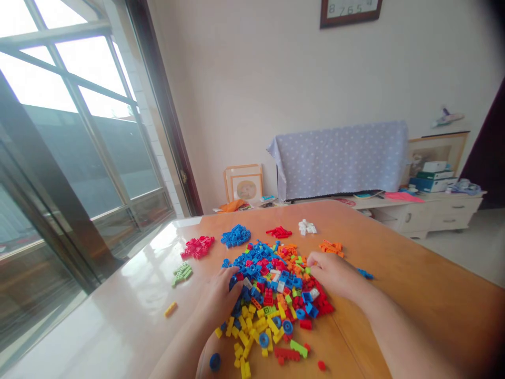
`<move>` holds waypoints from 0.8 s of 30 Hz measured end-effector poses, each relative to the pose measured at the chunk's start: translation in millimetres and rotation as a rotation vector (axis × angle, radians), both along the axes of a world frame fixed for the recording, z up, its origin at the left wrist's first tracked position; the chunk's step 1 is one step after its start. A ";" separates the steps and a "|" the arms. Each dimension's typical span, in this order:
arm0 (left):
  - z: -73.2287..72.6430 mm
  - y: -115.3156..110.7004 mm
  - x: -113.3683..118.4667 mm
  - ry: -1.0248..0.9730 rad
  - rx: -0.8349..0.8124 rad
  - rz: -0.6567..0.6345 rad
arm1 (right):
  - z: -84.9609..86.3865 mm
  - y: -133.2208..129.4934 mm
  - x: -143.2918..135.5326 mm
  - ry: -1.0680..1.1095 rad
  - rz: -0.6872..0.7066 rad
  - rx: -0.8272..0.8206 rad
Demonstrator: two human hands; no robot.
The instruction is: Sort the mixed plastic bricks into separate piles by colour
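A large mixed pile of toy building bricks (268, 297) lies in front of me on the wooden table (379, 326), with blue, red, orange, yellow, green and white pieces. My left hand (221, 295) rests at the pile's left edge, thumb and forefinger apart beside blue and red bricks; its other fingers are partly hidden. On the right side of the heap, my right hand (329, 269) is closed, fingers curled down by the orange and lime bricks. Whatever those fingertips hold, if anything, is hidden. Yellow bricks (246, 326) spread over the near side of the pile.
Sorted groups surround the pile: pink bricks (197, 247), blue bricks (235, 236), red bricks (279, 232), white bricks (307, 227), orange bricks (331, 247) and pale green bricks (182, 274). One yellow brick (170, 309) lies left. A cabinet (434, 213) stands beyond the table.
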State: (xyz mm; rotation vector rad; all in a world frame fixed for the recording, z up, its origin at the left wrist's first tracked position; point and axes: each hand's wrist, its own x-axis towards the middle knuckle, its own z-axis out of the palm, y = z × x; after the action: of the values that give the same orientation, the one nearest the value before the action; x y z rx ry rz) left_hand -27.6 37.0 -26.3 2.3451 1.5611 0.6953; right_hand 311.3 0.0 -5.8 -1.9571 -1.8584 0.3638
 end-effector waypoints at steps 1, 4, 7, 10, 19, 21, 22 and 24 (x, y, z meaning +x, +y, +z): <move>0.2 -0.9 1.2 0.007 0.007 -0.008 | -0.5 0.3 2.8 -0.003 -0.010 -0.003; 0.0 -4.0 5.5 0.023 0.022 -0.040 | -5.4 3.3 12.1 -0.029 -0.048 -0.022; -0.3 -7.6 9.4 0.027 0.023 -0.065 | -13.4 8.8 21.4 -0.037 -0.077 -0.052; 0.6 -11.5 11.7 0.059 -0.002 -0.098 | -20.5 13.6 27.5 -0.020 -0.087 -0.055; -7.4 -5.9 9.9 0.019 0.041 -0.130 | -44.8 33.4 34.0 -0.028 -0.173 -0.071; -10.7 -2.8 8.3 0.005 0.059 -0.134 | -47.7 36.1 34.3 -0.031 -0.174 -0.084; -11.9 -1.6 7.6 -0.001 0.065 -0.138 | -48.0 36.5 34.2 -0.032 -0.174 -0.091; -13.2 -0.4 6.7 -0.013 0.078 -0.149 | -46.6 35.9 33.3 -0.037 -0.177 -0.101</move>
State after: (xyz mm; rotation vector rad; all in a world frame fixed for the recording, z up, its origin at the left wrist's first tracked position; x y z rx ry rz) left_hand -20.9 36.6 -39.5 2.4768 1.3599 0.7470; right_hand 344.6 35.9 -52.4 -2.1901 -1.7018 0.3756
